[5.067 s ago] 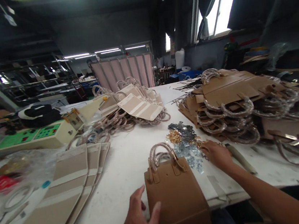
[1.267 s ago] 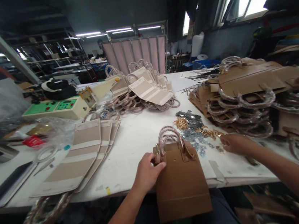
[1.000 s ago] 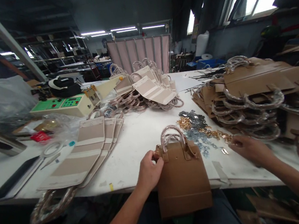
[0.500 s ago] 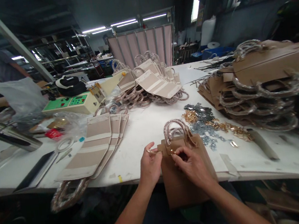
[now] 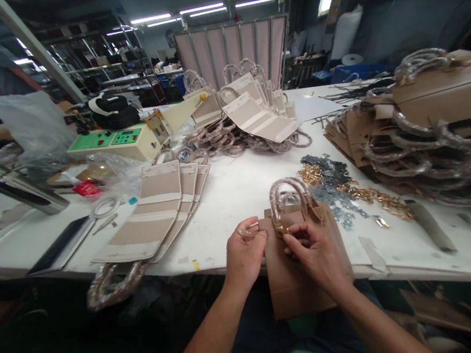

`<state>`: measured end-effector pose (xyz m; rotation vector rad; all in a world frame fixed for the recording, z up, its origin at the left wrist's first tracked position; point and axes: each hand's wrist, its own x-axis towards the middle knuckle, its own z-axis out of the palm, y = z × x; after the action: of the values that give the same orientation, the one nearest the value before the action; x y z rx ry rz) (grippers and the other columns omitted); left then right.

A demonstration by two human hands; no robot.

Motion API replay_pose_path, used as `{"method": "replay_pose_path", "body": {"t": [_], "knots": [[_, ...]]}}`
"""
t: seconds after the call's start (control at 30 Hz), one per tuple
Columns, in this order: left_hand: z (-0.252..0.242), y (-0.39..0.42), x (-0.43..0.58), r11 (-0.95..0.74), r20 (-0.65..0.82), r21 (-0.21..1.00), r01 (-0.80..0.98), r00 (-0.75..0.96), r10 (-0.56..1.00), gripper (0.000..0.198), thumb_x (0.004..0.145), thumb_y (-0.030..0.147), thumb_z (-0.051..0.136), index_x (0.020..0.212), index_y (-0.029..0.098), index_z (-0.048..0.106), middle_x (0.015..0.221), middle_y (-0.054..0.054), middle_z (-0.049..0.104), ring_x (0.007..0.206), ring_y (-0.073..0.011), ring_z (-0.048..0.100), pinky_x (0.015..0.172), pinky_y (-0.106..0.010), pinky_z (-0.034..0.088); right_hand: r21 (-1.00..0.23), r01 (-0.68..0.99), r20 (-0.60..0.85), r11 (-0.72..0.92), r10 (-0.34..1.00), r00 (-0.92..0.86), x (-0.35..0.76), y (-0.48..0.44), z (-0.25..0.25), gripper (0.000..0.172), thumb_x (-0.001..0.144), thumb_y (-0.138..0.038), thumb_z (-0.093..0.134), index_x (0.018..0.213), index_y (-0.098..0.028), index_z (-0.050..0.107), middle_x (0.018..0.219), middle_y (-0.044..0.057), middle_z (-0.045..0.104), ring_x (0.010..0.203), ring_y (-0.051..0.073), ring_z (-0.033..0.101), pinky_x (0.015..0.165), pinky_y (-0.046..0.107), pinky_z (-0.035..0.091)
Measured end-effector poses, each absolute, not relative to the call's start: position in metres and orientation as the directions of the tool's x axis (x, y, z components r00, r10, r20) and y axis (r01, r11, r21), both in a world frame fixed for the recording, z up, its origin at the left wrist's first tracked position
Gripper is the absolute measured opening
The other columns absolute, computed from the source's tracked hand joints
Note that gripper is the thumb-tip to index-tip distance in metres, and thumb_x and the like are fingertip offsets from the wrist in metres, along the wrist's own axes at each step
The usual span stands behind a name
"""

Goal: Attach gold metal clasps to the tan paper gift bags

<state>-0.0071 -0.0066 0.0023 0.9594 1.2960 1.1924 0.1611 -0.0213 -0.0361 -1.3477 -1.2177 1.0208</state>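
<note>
A small brown handbag [image 5: 293, 281] with plastic-wrapped handles lies over the near edge of the white table [image 5: 237, 193]. My left hand [image 5: 245, 252] grips the bag's upper left corner, with a small gold metal piece at its fingertips. My right hand [image 5: 316, 252] rests on the bag's front and pinches a small gold fitting against it just below the handles. Behind the bag, a heap of gold and silver metal fittings [image 5: 340, 189] is spread on the table.
Flat beige panels [image 5: 155, 218] lie to the left, more beige bags [image 5: 249, 117] behind. Stacks of brown bags with wrapped handles [image 5: 422, 125] fill the right. A green-topped machine [image 5: 119, 142] and a metal tube [image 5: 22, 191] stand far left, where another person stands.
My right hand came back from the pile of fittings with a small gold piece and now presses it on the bag's front. My left hand stayed on the bag's top corner.
</note>
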Motion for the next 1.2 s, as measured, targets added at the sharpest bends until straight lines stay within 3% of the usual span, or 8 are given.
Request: {"method": "replay_pose_path", "body": {"t": [0.17,0.3,0.43,0.6,0.93,1.2], "knots": [[0.001,-0.007,-0.008,0.171,-0.180,0.981,-0.096,-0.102,0.978,0.048,0.077,0.030,0.075,0.123,0.018,0.068,0.113,-0.010,0.076,0.084,-0.0201,0.074,0.068,-0.029,0.061,-0.940,0.298,0.193,0.167,0.979,0.061,0.157,-0.023,-0.028,0.037,0.093,-0.048,0.066,0.121,-0.024,0.071,0.092,0.006,0.074,0.076,0.022,0.071,0.072,0.036,0.060],[0.001,-0.008,-0.009,0.154,-0.160,0.986,-0.065,-0.100,0.982,0.045,0.080,0.029,0.073,0.123,0.018,0.068,0.114,-0.010,0.076,0.087,-0.0202,0.075,0.074,-0.031,0.062,-0.931,0.328,0.187,0.162,0.981,0.047,0.157,-0.022,-0.022,0.031,0.093,-0.046,0.064,0.111,-0.023,0.072,0.081,0.003,0.072,0.066,0.020,0.067,0.064,0.032,0.057],[0.003,-0.009,-0.009,0.157,-0.163,0.985,-0.067,-0.104,0.981,0.044,0.080,0.029,0.073,0.123,0.018,0.068,0.114,-0.009,0.076,0.089,-0.0207,0.075,0.077,-0.032,0.062,-0.953,0.286,0.139,0.101,0.984,0.116,0.156,-0.023,-0.022,0.037,0.090,-0.054,0.069,0.106,-0.021,0.069,0.085,0.006,0.074,0.062,0.021,0.067,0.056,0.032,0.056],[0.003,-0.008,-0.007,0.161,-0.169,0.983,-0.089,-0.097,0.981,0.044,0.080,0.029,0.073,0.122,0.018,0.068,0.114,-0.010,0.077,0.088,-0.0214,0.075,0.079,-0.034,0.062,-0.962,0.250,0.146,0.108,0.979,0.139,0.151,-0.027,-0.021,0.045,0.088,-0.059,0.069,0.107,-0.018,0.072,0.076,0.005,0.074,0.060,0.022,0.069,0.058,0.034,0.058],[0.005,-0.015,-0.007,0.079,-0.076,0.997,0.027,-0.093,0.993,0.043,0.083,0.029,0.072,0.125,0.019,0.069,0.113,-0.009,0.078,0.090,-0.0206,0.075,0.084,-0.032,0.061,-0.882,0.409,0.316,0.233,0.937,0.147,0.145,-0.025,-0.013,0.020,0.088,-0.039,0.066,0.098,-0.023,0.073,0.085,0.006,0.076,0.064,0.022,0.067,0.061,0.035,0.057],[0.011,-0.020,-0.003,0.052,-0.048,0.998,0.035,-0.110,0.993,0.038,0.082,0.024,0.072,0.120,0.021,0.071,0.109,-0.007,0.079,0.089,-0.0208,0.076,0.082,-0.031,0.061,-0.873,0.435,0.291,0.220,0.951,0.102,0.143,-0.023,-0.017,0.022,0.091,-0.041,0.063,0.103,-0.024,0.070,0.092,0.006,0.077,0.073,0.023,0.069,0.067,0.035,0.057]]}}
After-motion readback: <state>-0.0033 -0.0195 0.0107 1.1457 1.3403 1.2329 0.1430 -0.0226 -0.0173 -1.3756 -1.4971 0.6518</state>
